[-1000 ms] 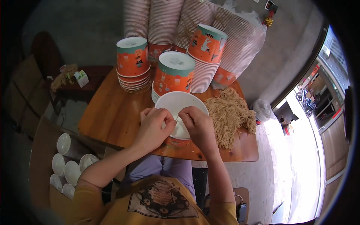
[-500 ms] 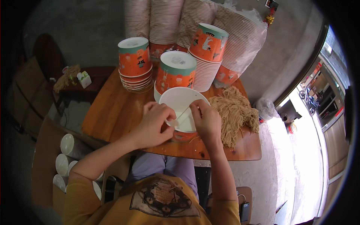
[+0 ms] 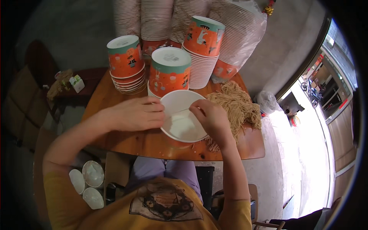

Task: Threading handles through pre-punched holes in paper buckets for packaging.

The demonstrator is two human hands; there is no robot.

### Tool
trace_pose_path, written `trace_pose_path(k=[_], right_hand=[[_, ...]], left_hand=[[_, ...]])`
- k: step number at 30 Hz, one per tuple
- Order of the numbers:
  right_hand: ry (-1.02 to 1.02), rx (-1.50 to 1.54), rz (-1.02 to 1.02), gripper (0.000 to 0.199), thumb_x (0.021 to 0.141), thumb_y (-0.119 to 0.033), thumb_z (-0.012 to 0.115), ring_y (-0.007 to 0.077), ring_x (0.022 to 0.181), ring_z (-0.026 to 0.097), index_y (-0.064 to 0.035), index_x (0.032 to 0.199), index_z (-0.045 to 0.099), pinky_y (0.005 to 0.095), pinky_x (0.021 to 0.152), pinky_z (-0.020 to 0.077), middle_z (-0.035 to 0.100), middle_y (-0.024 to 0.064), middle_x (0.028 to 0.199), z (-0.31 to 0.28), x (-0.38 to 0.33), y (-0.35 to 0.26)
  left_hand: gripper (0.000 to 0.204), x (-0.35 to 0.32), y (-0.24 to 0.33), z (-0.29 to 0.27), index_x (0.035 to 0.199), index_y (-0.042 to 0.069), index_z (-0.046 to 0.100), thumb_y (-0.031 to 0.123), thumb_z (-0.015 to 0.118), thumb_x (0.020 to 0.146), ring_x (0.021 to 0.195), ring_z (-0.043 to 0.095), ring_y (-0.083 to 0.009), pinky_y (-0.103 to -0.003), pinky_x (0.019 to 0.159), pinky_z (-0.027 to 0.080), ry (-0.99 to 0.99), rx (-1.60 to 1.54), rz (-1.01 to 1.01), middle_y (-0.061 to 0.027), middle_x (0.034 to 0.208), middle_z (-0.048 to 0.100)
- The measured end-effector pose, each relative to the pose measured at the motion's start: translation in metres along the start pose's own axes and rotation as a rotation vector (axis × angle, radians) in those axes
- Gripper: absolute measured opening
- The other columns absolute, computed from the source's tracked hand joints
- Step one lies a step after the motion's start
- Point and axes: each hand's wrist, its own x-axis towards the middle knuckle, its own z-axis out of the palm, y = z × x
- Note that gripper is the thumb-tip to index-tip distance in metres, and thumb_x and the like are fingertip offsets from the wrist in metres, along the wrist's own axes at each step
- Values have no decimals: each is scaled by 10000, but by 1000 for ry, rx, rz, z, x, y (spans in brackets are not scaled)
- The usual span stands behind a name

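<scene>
hidden: bowl's orange outer wall mostly under both hands; what the fingertips pinched too fine to tell | left hand [image 3: 134,114] grip closed on white paper bowl [image 3: 180,122] rim, right hand [image 3: 210,119] grip pinched at the opposite rim | bowl sat between grips on wooden worktop [image 3: 126,140], no food visible inside | dry noodle heap [image 3: 235,107] just right of right grip | inverted orange bowl stacks [image 3: 168,74] beyond

We see a white paper bowl [image 3: 183,122], orange cups [image 3: 124,57] with teal rims and small cartoon figures, tan noodles [image 3: 234,105], a brown wooden desk [image 3: 126,140] and a mustard-yellow shirt [image 3: 153,209].
</scene>
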Motion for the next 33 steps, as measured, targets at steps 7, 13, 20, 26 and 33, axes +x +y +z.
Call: trace_pose_path(k=[7, 13, 20, 26, 33], right_hand=[[220, 211, 215, 135, 899, -177, 617, 164, 554, 558, -54, 891, 674, 295, 537, 429, 626, 75, 697, -13, -67, 33], [347, 1656, 626, 176, 1011, -187, 481, 28, 472, 254, -55, 1102, 552, 184, 371, 194, 278, -69, 605, -4, -97, 22], [214, 2164, 447, 184, 997, -159, 494, 29, 498, 265, -57, 1143, 538, 195, 391, 212, 328, -63, 631, -16, -56, -18], [179, 2080, 425, 222, 996, -166, 499, 31, 492, 266, -54, 1188, 512, 189, 404, 226, 338, -59, 637, -25, -60, -23], [343, 1753, 424, 220, 991, -180, 513, 38, 488, 278, -54, 1169, 538, 188, 433, 260, 369, -50, 652, -16, -66, 19]], left_hand=[[158, -41, -29, 18, 981, 98, 579, 128, 572, 826, 1031, 570, -189, -290, 856, 492, -65, -66, -137, -22, 1058, 576], [273, -28, -26, 19, 1077, 73, 596, 34, 631, 809, 1018, 587, -281, -364, 837, 510, 195, -272, -393, -108, 1111, 581], [435, 93, 108, -2, 1163, 35, 448, 184, 716, 854, 958, 600, -282, -356, 822, 510, 429, -887, -798, -140, 1112, 543], [302, 117, 134, 26, 1121, 33, 447, 107, 647, 907, 892, 596, -155, -290, 726, 513, 767, -1752, -1025, -74, 1075, 553], [84, 92, 134, 11, 1021, 25, 484, 69, 526, 963, 751, 579, -103, -253, 667, 490, 375, -1588, -1073, -41, 870, 588]])
